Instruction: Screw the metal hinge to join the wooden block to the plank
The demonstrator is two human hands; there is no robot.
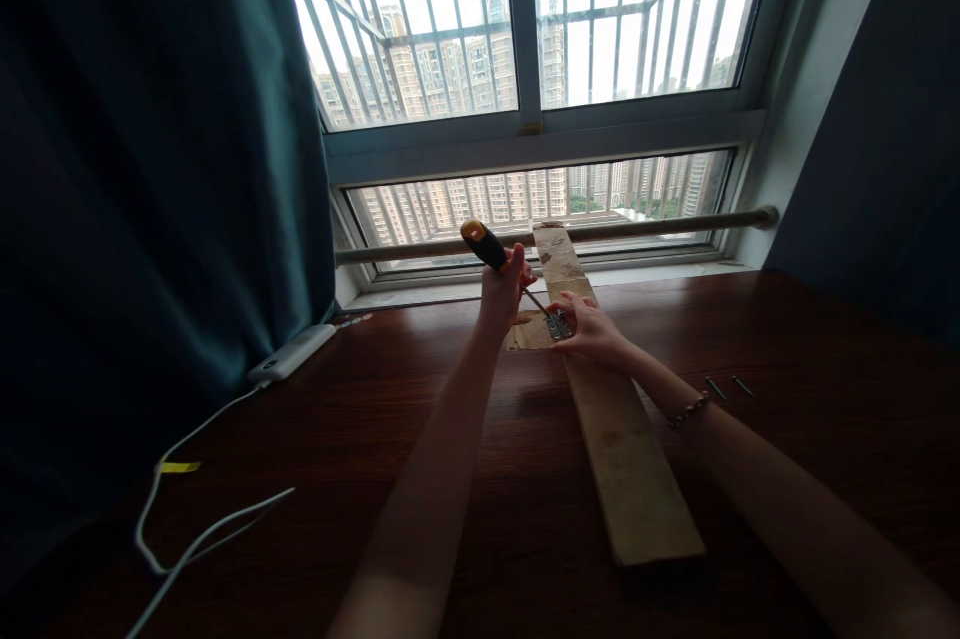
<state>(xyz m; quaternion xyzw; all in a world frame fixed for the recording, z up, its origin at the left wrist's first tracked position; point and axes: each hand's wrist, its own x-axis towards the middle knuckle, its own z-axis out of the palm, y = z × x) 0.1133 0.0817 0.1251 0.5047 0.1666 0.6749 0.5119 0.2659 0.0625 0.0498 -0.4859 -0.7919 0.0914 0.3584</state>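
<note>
My left hand point(506, 284) is closed around a screwdriver point(484, 244) with a black and orange handle. The shaft slants down to the right, its tip at a small metal hinge point(557, 324). Thumb and fingers of my right hand point(589, 327) pinch the hinge from the right. The hinge rests where a long wooden board point(626, 459) meets a shorter wooden piece point(529, 331) on the left. Whether a screw sits under the tip is too small to tell.
Two loose screws point(716, 387) lie on the dark wooden table point(825, 339) to the right. A white power strip point(292, 354) with a white cable point(154, 499) and a yellow strip point(178, 467) are at left. Behind stand a rail point(675, 223), a window and a curtain point(300, 169).
</note>
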